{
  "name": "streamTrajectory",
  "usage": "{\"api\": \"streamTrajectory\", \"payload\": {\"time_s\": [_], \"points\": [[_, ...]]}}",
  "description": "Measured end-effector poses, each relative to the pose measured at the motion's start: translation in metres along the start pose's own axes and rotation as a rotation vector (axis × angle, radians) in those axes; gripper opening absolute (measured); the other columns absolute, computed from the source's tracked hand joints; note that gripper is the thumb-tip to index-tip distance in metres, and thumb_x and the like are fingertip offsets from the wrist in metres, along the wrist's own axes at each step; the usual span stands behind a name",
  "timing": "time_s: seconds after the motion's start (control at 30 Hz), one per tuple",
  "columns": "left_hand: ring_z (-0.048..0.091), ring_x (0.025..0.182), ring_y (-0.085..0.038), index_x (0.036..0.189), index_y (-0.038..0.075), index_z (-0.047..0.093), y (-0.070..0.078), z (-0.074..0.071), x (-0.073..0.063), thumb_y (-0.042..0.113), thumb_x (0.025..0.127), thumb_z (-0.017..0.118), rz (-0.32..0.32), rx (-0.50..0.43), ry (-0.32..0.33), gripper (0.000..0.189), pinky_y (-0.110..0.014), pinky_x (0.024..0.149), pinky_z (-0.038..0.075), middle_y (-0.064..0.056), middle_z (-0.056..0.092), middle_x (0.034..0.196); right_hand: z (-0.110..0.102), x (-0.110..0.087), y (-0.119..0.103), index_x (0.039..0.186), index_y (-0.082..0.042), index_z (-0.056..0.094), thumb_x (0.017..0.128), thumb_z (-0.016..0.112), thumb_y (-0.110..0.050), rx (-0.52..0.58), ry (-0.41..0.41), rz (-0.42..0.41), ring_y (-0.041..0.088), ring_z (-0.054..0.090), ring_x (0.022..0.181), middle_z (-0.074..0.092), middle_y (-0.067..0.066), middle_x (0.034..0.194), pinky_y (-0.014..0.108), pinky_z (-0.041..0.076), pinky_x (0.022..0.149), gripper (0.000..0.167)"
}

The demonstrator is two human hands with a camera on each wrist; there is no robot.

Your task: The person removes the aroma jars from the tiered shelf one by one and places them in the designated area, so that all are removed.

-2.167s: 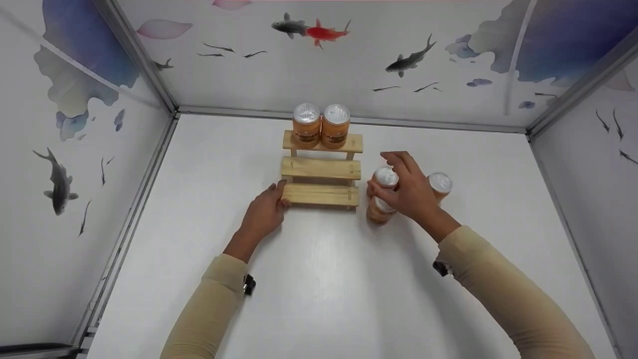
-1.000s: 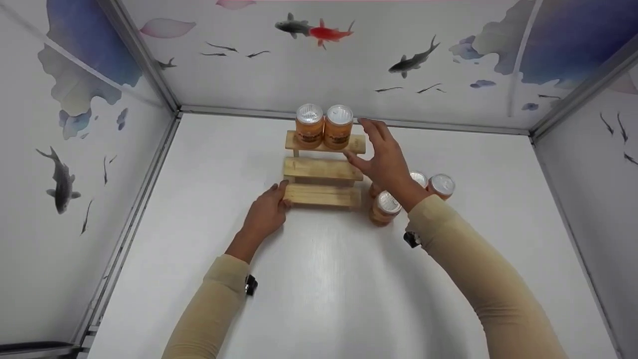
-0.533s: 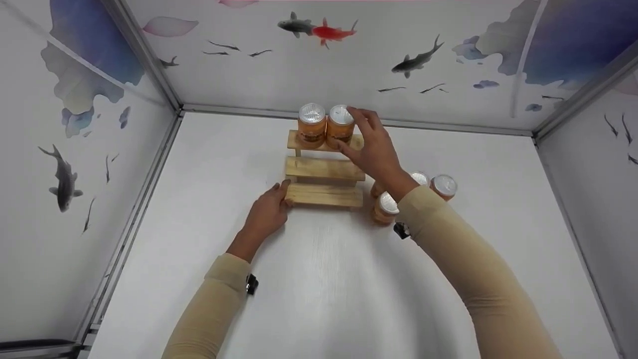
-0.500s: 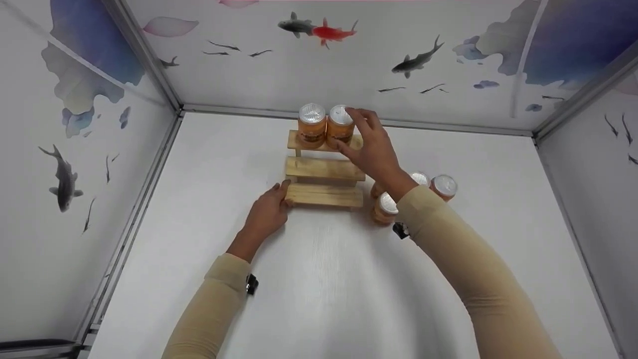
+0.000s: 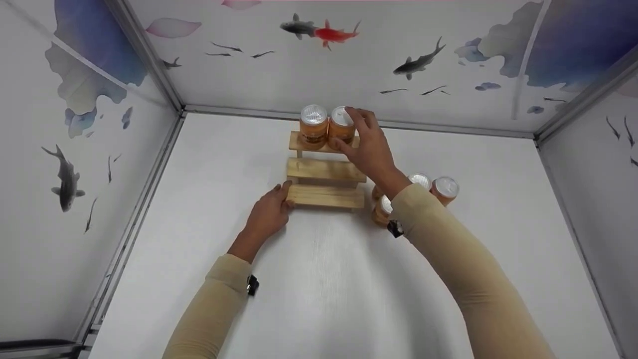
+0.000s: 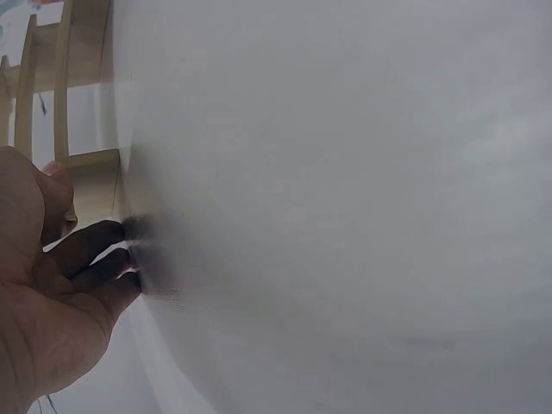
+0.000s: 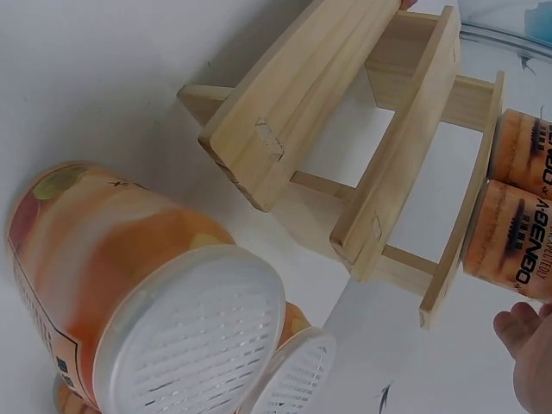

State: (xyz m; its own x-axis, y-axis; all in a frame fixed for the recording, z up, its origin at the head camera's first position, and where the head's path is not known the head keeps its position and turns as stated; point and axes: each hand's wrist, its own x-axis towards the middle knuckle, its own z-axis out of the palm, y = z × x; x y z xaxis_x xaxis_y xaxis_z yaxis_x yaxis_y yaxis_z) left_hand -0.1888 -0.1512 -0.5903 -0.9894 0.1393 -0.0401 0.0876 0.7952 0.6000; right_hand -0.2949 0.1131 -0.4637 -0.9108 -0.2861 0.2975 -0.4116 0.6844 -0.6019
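On the top step of a three-step wooden rack (image 5: 326,169), two orange cans with silvery lids stand side by side, a left one (image 5: 313,130) and a right one (image 5: 340,130). My right hand (image 5: 370,149) reaches round the right can from its right side, thumb at the front and a fingertip by the lid's rim. In the right wrist view, the thumb (image 7: 516,328) lies right at the can's side. My left hand (image 5: 269,212) grips the left end of the lowest step. In the left wrist view its thumb is at the rack's end and the fingers lie low by the tabletop.
Several more orange cans, among them a front one (image 5: 383,212) and a right one (image 5: 445,188), stand on the white table (image 5: 319,289) right of the rack, partly under my right forearm. Fish-patterned panels enclose the table at the back and sides.
My right hand has moved from the cans on the table up and left to the right can on the top step, staying there over the last half second. The left hand keeps its place.
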Motion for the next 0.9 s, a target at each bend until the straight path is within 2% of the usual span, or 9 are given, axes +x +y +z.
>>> {"api": "streamTrajectory", "payload": {"time_s": [0.17, 0.4, 0.53, 0.9], "points": [[0.056, 0.151, -0.048, 0.169, 0.011, 0.046, -0.0009, 0.0003, -0.0009, 0.029, 0.117, 0.056, -0.018, 0.007, -0.001, 0.056, -0.063, 0.122, 0.050, -0.030, 0.055, 0.163, 0.0050, 0.0027, -0.0023, 0.170, -0.018, 0.041, 0.106, 0.078, -0.037, 0.005, -0.027, 0.019, 0.045, 0.058, 0.146, 0.043, 0.017, 0.168, 0.060, 0.049, 0.122, 0.077], [0.056, 0.151, -0.048, 0.169, 0.011, 0.045, 0.0002, -0.0015, -0.0002, 0.026, 0.116, 0.057, -0.017, -0.001, -0.005, 0.056, -0.062, 0.122, 0.050, -0.031, 0.055, 0.163, 0.0085, 0.0052, -0.0025, 0.175, -0.014, 0.030, 0.106, 0.078, -0.036, 0.018, -0.014, 0.071, 0.047, 0.053, 0.150, 0.043, 0.020, 0.168, 0.061, 0.046, 0.125, 0.087], [0.056, 0.151, -0.048, 0.170, 0.011, 0.045, -0.0002, -0.0004, 0.0012, 0.028, 0.117, 0.057, -0.019, 0.008, -0.006, 0.057, -0.062, 0.123, 0.049, -0.030, 0.054, 0.164, 0.0091, 0.0067, -0.0013, 0.174, -0.011, 0.029, 0.106, 0.078, -0.034, 0.018, -0.010, 0.079, 0.047, 0.052, 0.151, 0.043, 0.021, 0.169, 0.060, 0.045, 0.126, 0.087], [0.056, 0.151, -0.047, 0.170, 0.012, 0.044, 0.0022, -0.0003, 0.0000, 0.031, 0.118, 0.055, -0.020, 0.005, -0.011, 0.057, -0.062, 0.122, 0.050, -0.029, 0.056, 0.162, 0.0074, 0.0055, -0.0001, 0.170, -0.003, 0.034, 0.104, 0.080, -0.023, 0.045, 0.025, 0.037, 0.043, 0.055, 0.149, 0.049, 0.024, 0.160, 0.054, 0.047, 0.126, 0.083]]}}
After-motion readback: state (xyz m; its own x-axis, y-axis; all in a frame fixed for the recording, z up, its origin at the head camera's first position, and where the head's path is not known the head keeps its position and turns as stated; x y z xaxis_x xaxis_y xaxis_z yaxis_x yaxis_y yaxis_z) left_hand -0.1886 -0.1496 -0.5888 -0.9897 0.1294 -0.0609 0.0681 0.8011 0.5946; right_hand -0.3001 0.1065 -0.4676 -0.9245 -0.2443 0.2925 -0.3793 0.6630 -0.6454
